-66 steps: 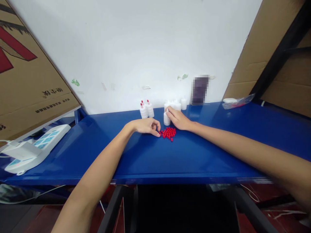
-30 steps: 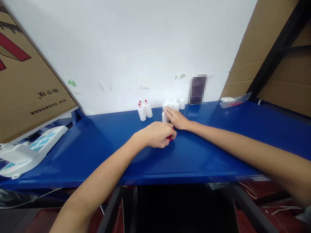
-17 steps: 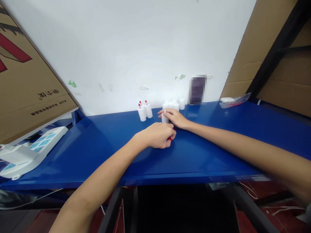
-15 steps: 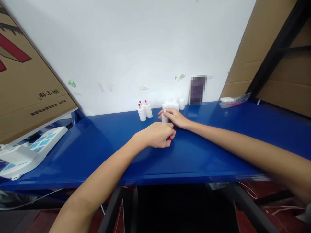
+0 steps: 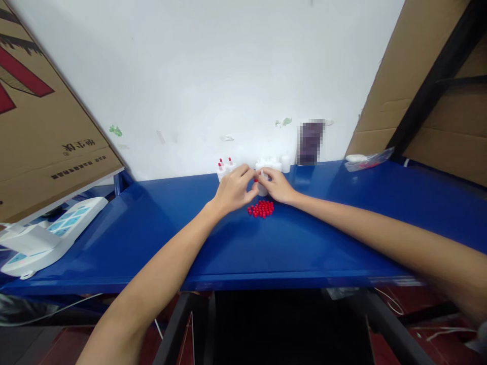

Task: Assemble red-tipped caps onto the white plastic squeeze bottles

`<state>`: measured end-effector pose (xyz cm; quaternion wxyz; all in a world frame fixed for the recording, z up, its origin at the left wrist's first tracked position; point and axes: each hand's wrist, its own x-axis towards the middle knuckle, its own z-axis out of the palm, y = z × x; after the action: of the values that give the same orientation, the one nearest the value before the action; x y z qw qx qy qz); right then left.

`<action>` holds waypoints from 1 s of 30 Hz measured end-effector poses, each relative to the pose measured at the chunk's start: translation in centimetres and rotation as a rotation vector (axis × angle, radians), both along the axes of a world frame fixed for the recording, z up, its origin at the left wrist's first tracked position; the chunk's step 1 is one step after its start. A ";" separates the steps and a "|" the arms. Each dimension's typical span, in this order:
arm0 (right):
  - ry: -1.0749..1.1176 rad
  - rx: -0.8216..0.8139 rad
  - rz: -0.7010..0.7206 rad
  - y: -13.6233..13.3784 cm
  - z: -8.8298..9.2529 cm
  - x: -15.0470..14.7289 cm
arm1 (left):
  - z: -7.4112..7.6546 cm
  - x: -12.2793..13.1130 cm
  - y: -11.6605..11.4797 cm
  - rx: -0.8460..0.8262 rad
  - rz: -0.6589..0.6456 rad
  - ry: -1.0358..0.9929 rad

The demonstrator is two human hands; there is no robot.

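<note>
On blue table (image 5: 297, 243), loose red caps (image 5: 261, 208); white wall (image 5: 213, 76) behind

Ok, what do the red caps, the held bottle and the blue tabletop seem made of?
Red caps: probably plastic, evenly coloured; finish too small to judge. Bottle: likely plastic, milky white, matte-looking. Blue tabletop: glossy, with soft reflections; perhaps painted metal or coated board.

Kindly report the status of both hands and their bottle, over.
Left hand apparently pinching red cap. Right hand holding white bottle. Loose red caps lie nearer camera; no obstruction seen.
</note>
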<state>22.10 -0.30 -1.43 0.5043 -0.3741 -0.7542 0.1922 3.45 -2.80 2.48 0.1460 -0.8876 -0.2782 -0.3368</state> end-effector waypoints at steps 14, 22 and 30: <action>-0.140 0.021 -0.114 -0.8 0.8 0.2 | -1.1 0.1 0.9 -0.082 -0.040 -0.160; -0.177 0.040 -0.023 -0.8 0.5 -0.1 | -1.5 0.1 1.3 -0.071 -0.097 -0.201; -0.217 0.039 0.039 -0.3 -0.1 0.2 | -1.8 0.2 1.7 -0.021 -0.137 -0.219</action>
<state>22.34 -0.59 -1.51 0.4228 -0.3680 -0.8152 0.1457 3.66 -1.09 0.67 0.0819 -0.8641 -0.2347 -0.4377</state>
